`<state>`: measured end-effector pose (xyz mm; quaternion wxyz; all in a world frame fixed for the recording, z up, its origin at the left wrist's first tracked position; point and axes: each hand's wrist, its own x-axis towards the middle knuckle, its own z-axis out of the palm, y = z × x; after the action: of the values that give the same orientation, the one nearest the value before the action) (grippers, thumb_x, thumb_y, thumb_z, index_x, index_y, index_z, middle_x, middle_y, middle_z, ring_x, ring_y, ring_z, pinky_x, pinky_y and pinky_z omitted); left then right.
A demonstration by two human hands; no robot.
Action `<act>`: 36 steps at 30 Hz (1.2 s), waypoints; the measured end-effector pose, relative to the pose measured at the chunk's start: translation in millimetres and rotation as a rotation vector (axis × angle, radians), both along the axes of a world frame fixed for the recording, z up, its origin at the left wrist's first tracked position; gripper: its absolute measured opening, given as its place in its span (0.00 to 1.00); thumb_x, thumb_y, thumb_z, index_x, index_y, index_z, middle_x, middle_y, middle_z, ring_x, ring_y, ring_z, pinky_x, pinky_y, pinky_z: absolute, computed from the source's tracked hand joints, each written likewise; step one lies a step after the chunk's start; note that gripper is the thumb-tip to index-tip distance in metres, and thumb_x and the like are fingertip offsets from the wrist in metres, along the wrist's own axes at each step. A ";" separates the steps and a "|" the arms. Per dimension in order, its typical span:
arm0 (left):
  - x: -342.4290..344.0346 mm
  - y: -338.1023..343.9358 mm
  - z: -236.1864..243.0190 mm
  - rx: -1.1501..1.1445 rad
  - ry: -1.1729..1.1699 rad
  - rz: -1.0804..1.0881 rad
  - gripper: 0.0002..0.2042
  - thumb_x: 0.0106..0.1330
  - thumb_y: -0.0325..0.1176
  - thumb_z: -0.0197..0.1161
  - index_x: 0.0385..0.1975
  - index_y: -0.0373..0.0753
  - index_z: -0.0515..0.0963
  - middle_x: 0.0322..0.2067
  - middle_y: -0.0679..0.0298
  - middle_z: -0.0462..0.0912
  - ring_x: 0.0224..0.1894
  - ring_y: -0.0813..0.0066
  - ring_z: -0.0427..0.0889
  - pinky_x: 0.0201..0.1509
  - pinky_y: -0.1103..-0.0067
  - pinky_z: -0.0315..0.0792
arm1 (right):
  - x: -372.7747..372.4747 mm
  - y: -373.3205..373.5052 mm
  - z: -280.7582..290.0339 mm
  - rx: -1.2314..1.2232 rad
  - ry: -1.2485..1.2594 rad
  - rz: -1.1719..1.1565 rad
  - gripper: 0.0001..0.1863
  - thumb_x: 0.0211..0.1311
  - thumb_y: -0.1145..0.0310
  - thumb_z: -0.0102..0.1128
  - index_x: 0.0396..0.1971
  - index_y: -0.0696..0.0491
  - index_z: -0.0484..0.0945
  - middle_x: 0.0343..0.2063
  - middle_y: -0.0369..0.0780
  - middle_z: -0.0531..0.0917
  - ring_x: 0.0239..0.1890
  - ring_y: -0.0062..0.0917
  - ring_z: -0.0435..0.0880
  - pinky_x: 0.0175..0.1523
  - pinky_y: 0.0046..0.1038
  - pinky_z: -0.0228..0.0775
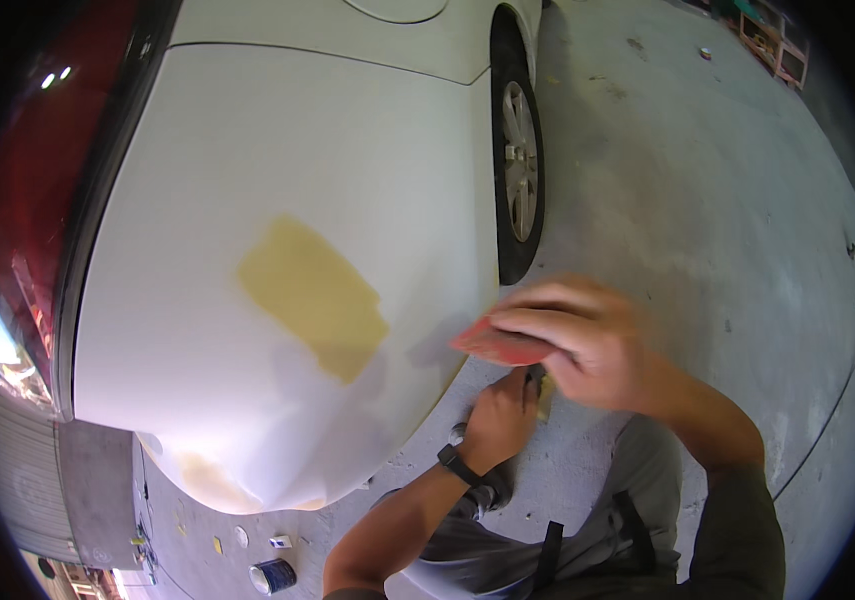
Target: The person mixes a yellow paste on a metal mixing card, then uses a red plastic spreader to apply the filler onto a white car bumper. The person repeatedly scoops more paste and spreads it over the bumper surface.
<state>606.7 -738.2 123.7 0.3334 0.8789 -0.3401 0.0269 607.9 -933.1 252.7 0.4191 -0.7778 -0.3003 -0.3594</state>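
Observation:
My right hand (587,345) is closed on a red flexible pad or spreader (492,342), held just off the white car's rear panel (147,230), its motion slightly blurred. My left hand (502,420) is lower, its fingers closed on a dark object (535,380) with yellowish material on it, partly hidden behind my right hand. On the panel, to the upper left of my hands, is a yellow filler patch (312,295). A fainter tan patch (207,475) marks the lower bumper.
The car's rear wheel (517,160) is at the top middle, and its red tail light (27,170) at the left. On the grey floor (697,250) are a metal can (272,576), small items near it and a wooden stand (777,45) at the upper right.

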 end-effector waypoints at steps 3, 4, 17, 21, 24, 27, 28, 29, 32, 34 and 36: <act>1.1 -0.3 -19.7 0.146 -0.381 -0.174 0.07 0.67 0.29 0.60 0.36 0.32 0.80 0.28 0.46 0.84 0.31 0.44 0.85 0.36 0.54 0.78 | 28.3 46.3 30.6 -0.008 -0.216 0.056 0.24 0.47 0.87 0.65 0.48 0.59 0.88 0.44 0.44 0.87 0.44 0.40 0.89 0.47 0.37 0.83; 1.6 -1.8 -25.2 0.104 -0.338 -0.169 0.08 0.66 0.30 0.60 0.36 0.31 0.81 0.29 0.45 0.85 0.31 0.43 0.85 0.36 0.54 0.78 | 37.0 60.5 39.0 0.003 -0.284 0.055 0.23 0.48 0.87 0.66 0.48 0.59 0.89 0.44 0.44 0.87 0.43 0.40 0.88 0.47 0.37 0.83; -6.8 -8.5 -31.2 0.043 0.234 -0.120 0.11 0.72 0.29 0.58 0.47 0.28 0.73 0.29 0.42 0.83 0.35 0.40 0.84 0.43 0.51 0.75 | 103.5 132.5 69.9 0.098 -0.799 -0.092 0.22 0.45 0.80 0.67 0.45 0.55 0.92 0.39 0.39 0.88 0.38 0.34 0.85 0.42 0.32 0.82; -9.1 -8.7 -39.1 -0.042 0.096 -0.158 0.10 0.69 0.26 0.58 0.46 0.28 0.75 0.28 0.43 0.83 0.35 0.40 0.83 0.42 0.52 0.76 | 94.1 133.0 46.0 0.070 -0.720 -0.084 0.21 0.48 0.78 0.67 0.46 0.54 0.92 0.40 0.38 0.88 0.40 0.33 0.84 0.45 0.32 0.81; -9.7 -6.6 -36.8 0.055 0.193 -0.194 0.09 0.68 0.22 0.56 0.46 0.29 0.78 0.38 0.45 0.85 0.41 0.45 0.83 0.47 0.57 0.77 | 81.4 130.3 22.0 0.023 -0.639 -0.065 0.20 0.51 0.77 0.66 0.47 0.53 0.92 0.41 0.37 0.88 0.42 0.33 0.83 0.48 0.34 0.81; -12.6 -2.1 -31.0 0.165 0.328 -0.179 0.11 0.69 0.20 0.57 0.48 0.31 0.81 0.46 0.50 0.86 0.49 0.54 0.84 0.53 0.63 0.77 | 67.2 127.9 -3.6 -0.037 -0.547 -0.054 0.20 0.52 0.76 0.66 0.47 0.53 0.92 0.42 0.37 0.88 0.43 0.33 0.84 0.50 0.37 0.81; -14.1 -0.9 -29.8 0.134 0.298 -0.166 0.11 0.70 0.21 0.58 0.49 0.32 0.81 0.47 0.52 0.86 0.51 0.57 0.84 0.54 0.65 0.77 | 61.7 127.3 -11.7 -0.056 -0.509 -0.049 0.20 0.52 0.75 0.66 0.47 0.53 0.92 0.43 0.37 0.88 0.43 0.33 0.85 0.51 0.38 0.81; -16.1 0.3 -30.0 0.082 0.311 -0.175 0.12 0.70 0.22 0.57 0.51 0.33 0.81 0.48 0.51 0.87 0.51 0.57 0.84 0.54 0.63 0.77 | 56.3 127.4 -19.2 -0.067 -0.478 -0.045 0.20 0.52 0.75 0.66 0.47 0.53 0.91 0.43 0.37 0.88 0.43 0.33 0.85 0.51 0.39 0.81; -21.0 2.2 -35.9 -0.111 0.084 -0.140 0.13 0.75 0.26 0.54 0.54 0.35 0.81 0.52 0.47 0.85 0.56 0.59 0.84 0.55 0.57 0.76 | 42.0 124.7 -31.4 -0.073 -0.375 -0.010 0.19 0.50 0.75 0.66 0.45 0.53 0.91 0.42 0.38 0.88 0.43 0.33 0.86 0.52 0.40 0.81; -20.9 -0.1 -43.1 -0.131 0.056 -0.147 0.13 0.74 0.26 0.55 0.54 0.33 0.80 0.50 0.46 0.86 0.54 0.56 0.84 0.54 0.57 0.76 | 36.0 119.3 -29.0 -0.126 -0.301 0.026 0.19 0.49 0.75 0.66 0.44 0.53 0.91 0.41 0.38 0.88 0.44 0.33 0.86 0.51 0.39 0.81; -17.6 -4.3 -49.1 -0.122 0.085 -0.141 0.13 0.73 0.25 0.55 0.54 0.32 0.79 0.47 0.45 0.86 0.52 0.54 0.85 0.53 0.56 0.76 | 36.3 112.9 -17.9 -0.104 -0.256 0.103 0.17 0.48 0.77 0.67 0.41 0.54 0.91 0.40 0.40 0.88 0.43 0.34 0.87 0.49 0.38 0.82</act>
<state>589.2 -742.5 74.7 0.4015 0.8311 -0.3845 -0.0131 644.2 -820.2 234.9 0.3545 -0.7298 -0.4089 -0.4178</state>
